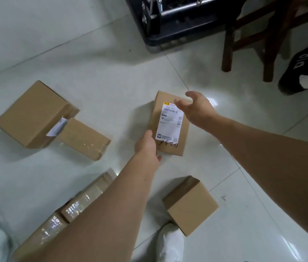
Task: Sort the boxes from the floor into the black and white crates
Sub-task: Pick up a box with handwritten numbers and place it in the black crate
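A flat cardboard box with a white shipping label (pixel 170 123) lies on the floor in the middle. My left hand (pixel 147 146) rests against its near left corner, thumb on top; whether it grips is unclear. My right hand (pixel 196 108) hovers open over the box's far right corner. A black crate (pixel 177 33) stands at the top, only partly in view. A large box (pixel 34 114) and a smaller taped box (pixel 83 138) lie at the left. A small box (pixel 191 205) sits at the lower right. Taped boxes (pixel 77 203) lie under my left forearm.
Dark wooden chair legs (pixel 247 40) stand at the upper right beside the black crate. A black shoe with white marks (pixel 304 70) is at the far right. My white shoes (pixel 170 242) show at the bottom. The floor is glossy white tile.
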`<action>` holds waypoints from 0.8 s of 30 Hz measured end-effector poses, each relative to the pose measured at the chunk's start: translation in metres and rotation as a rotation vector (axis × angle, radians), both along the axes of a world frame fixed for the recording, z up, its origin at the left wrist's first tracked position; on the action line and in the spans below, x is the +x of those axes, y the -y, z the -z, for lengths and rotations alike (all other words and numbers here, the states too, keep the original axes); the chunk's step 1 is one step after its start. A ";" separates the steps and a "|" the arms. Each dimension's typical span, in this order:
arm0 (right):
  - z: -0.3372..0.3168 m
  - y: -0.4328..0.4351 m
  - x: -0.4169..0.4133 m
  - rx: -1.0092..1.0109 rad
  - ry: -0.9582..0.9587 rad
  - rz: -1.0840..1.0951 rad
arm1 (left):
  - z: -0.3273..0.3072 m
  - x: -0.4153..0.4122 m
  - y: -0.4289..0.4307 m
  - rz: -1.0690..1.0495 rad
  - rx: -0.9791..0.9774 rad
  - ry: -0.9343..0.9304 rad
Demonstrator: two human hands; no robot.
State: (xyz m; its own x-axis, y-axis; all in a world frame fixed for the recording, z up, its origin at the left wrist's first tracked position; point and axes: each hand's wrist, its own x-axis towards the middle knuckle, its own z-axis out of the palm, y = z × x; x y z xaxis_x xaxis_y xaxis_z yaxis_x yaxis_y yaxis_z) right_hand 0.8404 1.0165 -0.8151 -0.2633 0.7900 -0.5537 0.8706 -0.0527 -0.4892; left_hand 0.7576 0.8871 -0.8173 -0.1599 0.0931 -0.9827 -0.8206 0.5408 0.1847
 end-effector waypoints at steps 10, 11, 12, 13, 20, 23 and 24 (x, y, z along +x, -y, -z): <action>0.066 -0.023 -0.019 -0.069 0.277 -0.147 | 0.063 -0.018 -0.002 -0.173 0.053 0.156; 0.065 -0.020 -0.019 -0.070 0.293 -0.122 | 0.061 -0.023 0.000 -0.171 0.055 0.167; 0.061 -0.018 -0.019 -0.060 0.299 -0.093 | 0.059 -0.027 0.003 -0.144 0.056 0.169; 0.057 -0.014 -0.020 -0.036 0.301 -0.065 | 0.054 -0.032 0.005 -0.103 0.053 0.155; -0.035 0.018 -0.058 0.245 0.311 0.150 | -0.037 -0.081 0.015 0.000 0.009 -0.018; -0.094 0.031 -0.087 0.263 0.203 0.208 | -0.100 -0.118 0.013 -0.047 0.035 -0.147; -0.117 0.035 -0.096 0.250 0.151 0.226 | -0.124 -0.131 0.013 -0.042 0.047 -0.204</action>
State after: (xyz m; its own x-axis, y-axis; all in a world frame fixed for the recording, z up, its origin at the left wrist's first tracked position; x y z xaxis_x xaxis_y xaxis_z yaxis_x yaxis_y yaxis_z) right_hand 0.7444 0.9811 -0.6981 0.0031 0.9348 -0.3552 0.9141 -0.1466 -0.3780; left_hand 0.6266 0.8741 -0.6938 -0.3601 0.1276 -0.9241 -0.7849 0.4940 0.3741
